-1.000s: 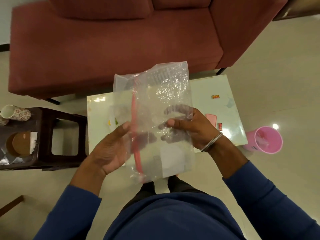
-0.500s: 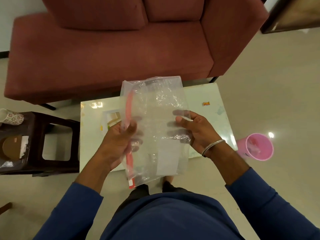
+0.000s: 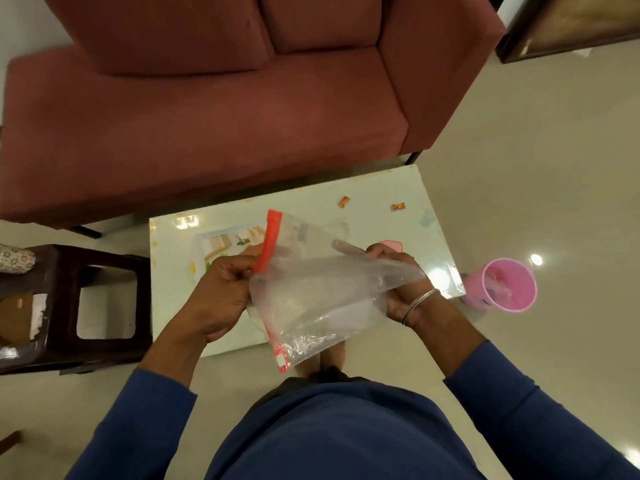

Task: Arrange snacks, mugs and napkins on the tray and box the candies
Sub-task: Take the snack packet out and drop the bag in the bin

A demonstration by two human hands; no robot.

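Both my hands hold a clear plastic zip bag [image 3: 322,292] with a red seal strip, above a small white table [image 3: 374,216]. My left hand [image 3: 221,296] pinches the red strip at the bag's left edge. My right hand [image 3: 398,278] grips the bag's right side, partly inside or behind the plastic. A white tray [image 3: 221,244] with snacks lies on the table, mostly hidden behind the bag and my left hand. Two orange wrapped candies [image 3: 343,201] [image 3: 398,206] lie near the table's far edge. A pink box [image 3: 391,244] peeks out behind my right fingers.
A red sofa [image 3: 214,109] stands just beyond the table. A dark stool [image 3: 69,306] is at the left, with a floral mug [image 3: 14,259] on it. A pink bin [image 3: 502,285] sits on the floor at the table's right. My feet show below the bag.
The bag has turned from upright to slanted and dropped lower toward the table. My left hand now pinches the red strip. The view has tilted, showing the tray and two candies.
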